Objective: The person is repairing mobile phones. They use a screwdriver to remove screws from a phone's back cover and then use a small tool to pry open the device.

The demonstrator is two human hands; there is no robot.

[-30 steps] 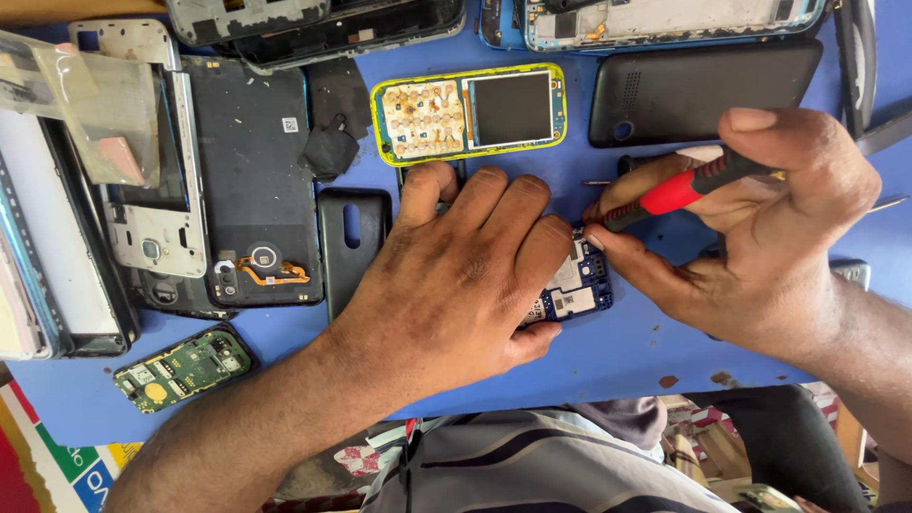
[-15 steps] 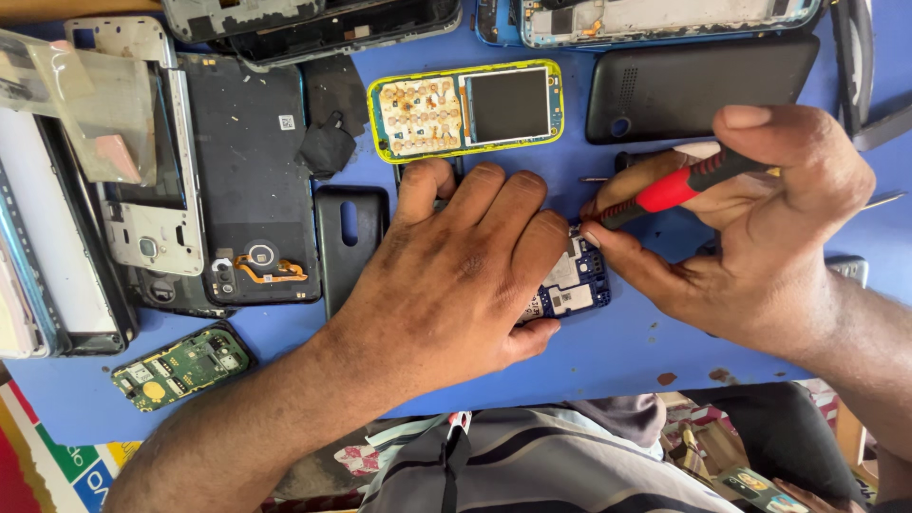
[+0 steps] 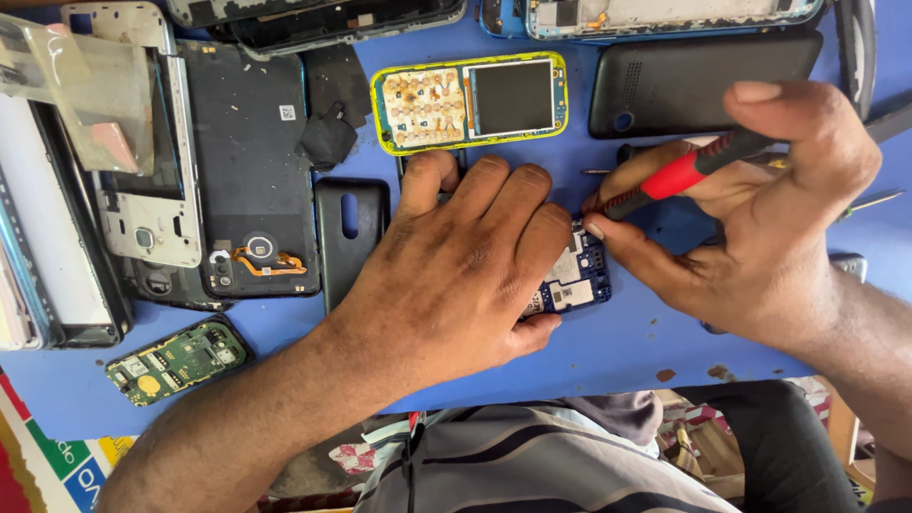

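My left hand (image 3: 456, 261) lies flat over a small blue circuit board (image 3: 575, 277) on the blue table (image 3: 617, 347) and presses it down; only the board's right end shows past my fingers. My right hand (image 3: 760, 214) grips a red-and-black screwdriver (image 3: 679, 174), its tip down at the board's upper right corner beside my left fingertips. Just beyond my left hand lies a yellow-framed keypad phone (image 3: 465, 100) with its front cover off.
A black back cover (image 3: 350, 237) lies left of my left hand. Opened phone bodies (image 3: 242, 171) and frames fill the left side, with a green circuit board (image 3: 176, 359) near the front edge. A black phone back (image 3: 698, 81) and more frames lie along the far edge.
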